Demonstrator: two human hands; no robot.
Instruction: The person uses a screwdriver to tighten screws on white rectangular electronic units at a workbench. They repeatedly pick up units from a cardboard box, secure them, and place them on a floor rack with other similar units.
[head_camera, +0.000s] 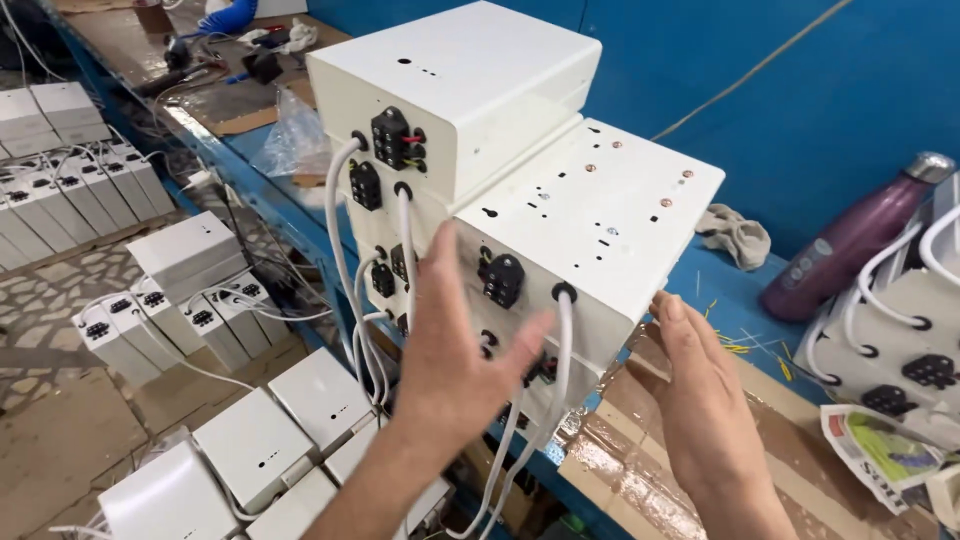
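White metal boxes (590, 215) with black sockets and white cables stand stacked on the blue surface (745, 300); both hands, left (455, 345) and right (700, 385), open (nothing gripped), steady the stack; next calls for gentle release.

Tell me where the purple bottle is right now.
In the head view the purple bottle lies tilted on the blue workbench at the right, beyond the right hand, between a crumpled grey cloth and white boxes with cables.
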